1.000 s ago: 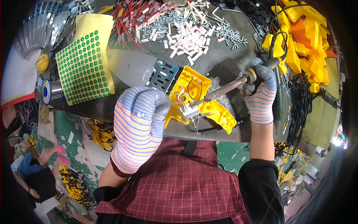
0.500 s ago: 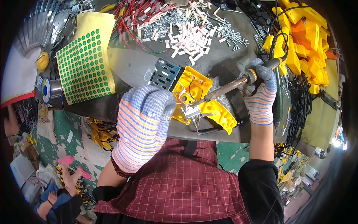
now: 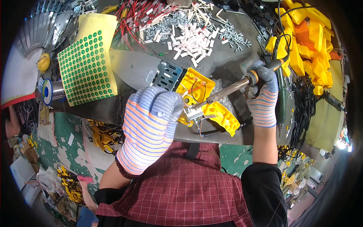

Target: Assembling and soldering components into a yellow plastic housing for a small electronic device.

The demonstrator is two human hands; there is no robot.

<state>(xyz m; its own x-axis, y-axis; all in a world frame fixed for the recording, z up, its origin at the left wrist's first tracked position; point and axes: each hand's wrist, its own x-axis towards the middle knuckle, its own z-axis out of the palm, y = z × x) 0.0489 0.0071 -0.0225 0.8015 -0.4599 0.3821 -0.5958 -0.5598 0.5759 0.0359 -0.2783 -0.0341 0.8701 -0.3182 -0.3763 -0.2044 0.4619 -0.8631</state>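
My right hand (image 3: pixel 262 94), in a striped knit glove, is closed round the handle of a soldering iron (image 3: pixel 230 87). The iron points down and left, its tip at a small metal-and-white switch-like part (image 3: pixel 193 112). That part sits with thin wires over an opened yellow plastic housing (image 3: pixel 223 118) on the table. My left hand (image 3: pixel 153 119), also gloved, is pinched at the part's left side; its fingers hide what they hold. Behind that hand, a black slotted metal plate (image 3: pixel 168 75) joins the housing, with a wide translucent blade-shaped piece (image 3: pixel 130 68) extending left.
A sheet of green round stickers (image 3: pixel 87 68) and a solder wire spool (image 3: pixel 55 92) lie left. White strips (image 3: pixel 193 41), screws (image 3: pixel 234 36) and red wires (image 3: pixel 132 19) are heaped at the back. Right are yellow housings (image 3: pixel 317 45), black cords (image 3: pixel 302 102) and a green electric screwdriver (image 3: pixel 281 98).
My left hand has shifted slightly right, toward the switch-like part. The soldering iron's tip stays at about the same spot. At the lower left, another person has moved lower in view.
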